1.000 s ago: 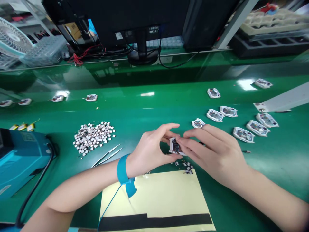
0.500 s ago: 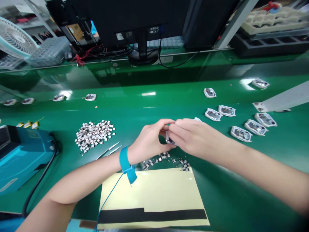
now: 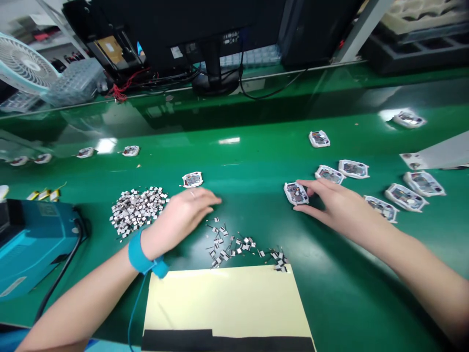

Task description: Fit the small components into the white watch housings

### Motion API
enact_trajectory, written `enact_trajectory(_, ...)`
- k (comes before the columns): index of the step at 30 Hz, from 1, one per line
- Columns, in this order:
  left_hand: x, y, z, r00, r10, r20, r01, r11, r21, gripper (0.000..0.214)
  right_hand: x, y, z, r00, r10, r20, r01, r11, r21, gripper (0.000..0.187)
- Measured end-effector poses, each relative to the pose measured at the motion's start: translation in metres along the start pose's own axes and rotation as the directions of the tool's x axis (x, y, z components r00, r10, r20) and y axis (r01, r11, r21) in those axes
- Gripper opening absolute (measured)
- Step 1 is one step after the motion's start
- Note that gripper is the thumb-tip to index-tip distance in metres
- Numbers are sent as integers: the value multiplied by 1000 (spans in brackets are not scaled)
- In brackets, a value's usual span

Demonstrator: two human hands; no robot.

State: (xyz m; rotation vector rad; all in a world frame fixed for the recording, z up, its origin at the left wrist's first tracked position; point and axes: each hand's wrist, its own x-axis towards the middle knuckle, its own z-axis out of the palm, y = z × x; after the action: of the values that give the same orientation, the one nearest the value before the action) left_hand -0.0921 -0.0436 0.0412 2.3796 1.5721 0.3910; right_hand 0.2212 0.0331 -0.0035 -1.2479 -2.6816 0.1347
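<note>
Nearest, a pale yellow backing sheet is lying on the green worktop, with a black strip running along its near edge. Just beyond the sheet, small square metal-and-white pieces are lying in a loose, scattered trail. The left hand is resting beside them, fingers together and holding nothing, with a blue wrist strap around its wrist and a thin blue cord trailing from it. Out to the right, the right hand is clamping a white-framed circuit module by its edges between thumb and fingertips, and the module is sitting on the worktop.

To the left, a dense heap of the same small pieces is lying beside a teal machine with a black cable. A second white-framed module is sitting just beyond the left hand, not touching it. More modules are spreading across the right side of the worktop, and a few others are lining the far left — all lying flat. Farthest off, a monitor stand and a white desk fan are standing behind the worktop.
</note>
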Motion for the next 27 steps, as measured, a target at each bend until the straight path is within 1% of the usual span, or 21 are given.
enact_trajectory(1, -2, 7, -1, 993, 64, 98, -67, 998, 18, 21, 2, -1, 1, 1000, -5, 4, 5, 1000, 18, 44)
enact_trajectory(2, -3, 12, -1, 979, 104, 176, -112, 993, 35, 21, 4, -2, 1, 1000, -18, 6, 18, 999, 36, 45)
enact_trajectory(3, -3, 15, 0, 967, 113, 230, -127, 991, 46, 22, 6, -2, 2, 999, -35, 9, 34, 998, 54, 47)
enact_trajectory(5, -2, 16, 3, 959, 76, 271, -93, 995, 48, 22, 9, -4, 2, 998, -66, 17, 64, 994, 90, 51)
enact_trajectory(7, 1, 14, 7, 959, 47, 279, -56, 998, 26, 19, 11, -9, 0, 998, -64, 16, 62, 994, 91, 48)
enact_trajectory(10, 8, 12, 11, 969, 8, 246, -6, 1000, -7, 12, 14, -20, -2, 999, -44, -2, 44, 999, 4, 39)
enact_trajectory(13, 16, 14, 12, 979, -36, 201, 53, 995, -79, 7, 19, -31, -5, 997, -75, -17, 74, 994, -75, 34)
enact_trajectory(16, 23, 21, 13, 993, -66, 100, 92, 954, -286, 10, 24, -36, -7, 995, -99, 24, 101, 989, -108, 24)
enact_trajectory(18, 28, 25, 17, 998, -62, 33, 70, 903, -424, 13, 28, -37, -8, 992, -105, 65, 112, 988, -111, 18)
enact_trajectory(19, 31, 26, 20, 999, -51, 7, 48, 890, -453, 13, 29, -36, -9, 991, -113, 78, 121, 987, -107, 17)
enact_trajectory(21, 35, 27, 27, 999, 0, -34, -12, 925, -381, 13, 34, -32, -11, 981, -168, 93, 176, 980, -87, 21)
enact_trajectory(24, 38, 23, 38, 994, 92, -60, -102, 979, -177, 12, 42, -26, -14, 956, -278, 96, 280, 960, -5, 19)
enact_trajectory(25, 39, 21, 41, 991, 118, -57, -124, 984, -124, 11, 44, -24, -14, 950, -293, 113, 290, 956, 35, 17)
enact_trajectory(27, 39, 16, 44, 988, 147, -53, -149, 988, -46, 13, 49, -25, -15, 947, -265, 179, 252, 963, 92, 12)
